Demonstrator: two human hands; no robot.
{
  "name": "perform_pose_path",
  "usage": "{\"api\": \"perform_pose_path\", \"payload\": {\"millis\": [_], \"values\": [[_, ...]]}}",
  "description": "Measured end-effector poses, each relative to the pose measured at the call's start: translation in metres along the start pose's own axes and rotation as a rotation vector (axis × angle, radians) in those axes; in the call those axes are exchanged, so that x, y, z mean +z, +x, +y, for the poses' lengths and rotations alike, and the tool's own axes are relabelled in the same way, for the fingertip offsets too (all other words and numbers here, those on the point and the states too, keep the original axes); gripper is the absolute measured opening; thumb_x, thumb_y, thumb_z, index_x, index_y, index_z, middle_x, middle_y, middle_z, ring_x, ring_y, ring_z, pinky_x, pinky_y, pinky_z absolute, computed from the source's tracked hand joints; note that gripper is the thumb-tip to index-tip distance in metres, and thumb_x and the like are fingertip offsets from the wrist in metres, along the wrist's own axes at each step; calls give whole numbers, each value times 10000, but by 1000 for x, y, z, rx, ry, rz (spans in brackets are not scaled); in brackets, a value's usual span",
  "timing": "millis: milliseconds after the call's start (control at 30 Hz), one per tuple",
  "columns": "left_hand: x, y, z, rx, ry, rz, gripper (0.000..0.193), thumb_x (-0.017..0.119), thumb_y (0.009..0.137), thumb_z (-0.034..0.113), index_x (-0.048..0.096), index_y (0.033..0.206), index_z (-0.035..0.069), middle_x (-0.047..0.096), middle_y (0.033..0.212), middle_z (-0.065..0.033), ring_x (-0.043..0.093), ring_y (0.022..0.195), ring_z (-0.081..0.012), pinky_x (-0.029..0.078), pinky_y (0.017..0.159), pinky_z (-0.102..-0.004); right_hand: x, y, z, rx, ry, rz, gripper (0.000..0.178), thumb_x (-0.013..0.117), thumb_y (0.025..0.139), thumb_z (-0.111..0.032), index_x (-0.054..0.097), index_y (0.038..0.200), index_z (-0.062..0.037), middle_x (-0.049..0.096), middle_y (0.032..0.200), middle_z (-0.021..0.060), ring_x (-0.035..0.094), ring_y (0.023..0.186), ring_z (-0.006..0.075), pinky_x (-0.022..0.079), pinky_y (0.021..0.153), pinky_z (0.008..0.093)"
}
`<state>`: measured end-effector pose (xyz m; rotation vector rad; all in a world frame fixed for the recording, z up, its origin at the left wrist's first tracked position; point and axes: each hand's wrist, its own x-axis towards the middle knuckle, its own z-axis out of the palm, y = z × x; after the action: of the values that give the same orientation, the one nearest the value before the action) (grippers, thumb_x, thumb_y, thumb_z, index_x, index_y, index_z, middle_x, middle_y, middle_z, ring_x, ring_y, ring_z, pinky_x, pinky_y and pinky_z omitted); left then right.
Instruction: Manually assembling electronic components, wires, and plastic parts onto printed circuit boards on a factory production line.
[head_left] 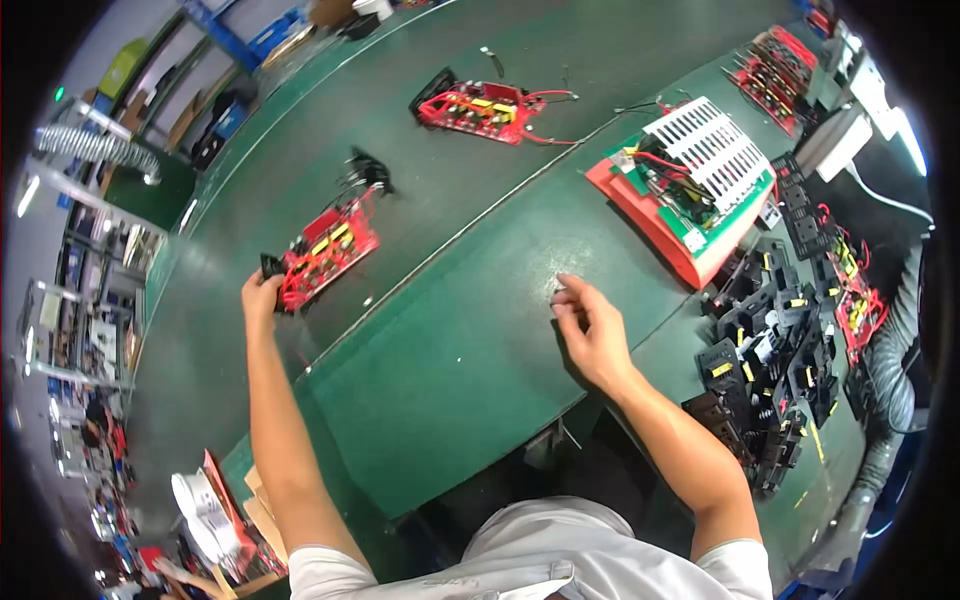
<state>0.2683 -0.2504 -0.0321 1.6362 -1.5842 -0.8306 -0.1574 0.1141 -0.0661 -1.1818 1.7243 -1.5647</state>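
Observation:
My left hand (262, 297) reaches out to the left, its fingers closed on the black end piece of a red circuit board (328, 248). That board carries yellow and dark parts, and a bundle of black leads (371, 172) lies at its far end. Over the green worktop (450, 370), my right hand (594, 335) hovers with loosely curled fingers, the thumb a little apart. Nothing shows in it. A second red circuit board (480, 110), with a black end piece and red wires, rests farther back.
At the right, a red-orange fixture (650, 225) bears a green board under a white slotted plate (708, 160). Black plastic housings (775, 340) are heaped nearer me. More red boards (775, 75) stand at the far right. White spools (205, 510) sit at the lower left.

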Motion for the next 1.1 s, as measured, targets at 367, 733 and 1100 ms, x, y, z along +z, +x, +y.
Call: {"api": "perform_pose_path", "payload": {"millis": [367, 733, 1100], "values": [[248, 83, 241, 579, 522, -267, 827, 714, 828, 449, 426, 1437, -32, 550, 1364, -271, 545, 1277, -360, 429, 1061, -414, -17, -3, -2, -70, -213, -12, 310, 612, 910, -38, 587, 1217, -1, 648, 897, 132, 638, 742, 257, 526, 686, 343], [299, 109, 238, 387, 738, -325, 376, 738, 705, 262, 721, 987, 15, 726, 921, -174, 707, 902, -294, 525, 801, -392, -4, -3, 6, -162, -212, 44, 271, 600, 898, -65, 595, 1159, 7, 646, 909, 190, 643, 843, 387, 532, 754, 452], [164, -79, 192, 385, -89, -289, 260, 709, 772, 165, 640, 885, -58, 634, 799, -44, 558, 727, -116, 451, 671, -277, -14, 5, 3, -189, -177, 74, 252, 588, 905, -91, 614, 1140, -4, 660, 947, 218, 646, 891, 402, 526, 783, 455]]}}
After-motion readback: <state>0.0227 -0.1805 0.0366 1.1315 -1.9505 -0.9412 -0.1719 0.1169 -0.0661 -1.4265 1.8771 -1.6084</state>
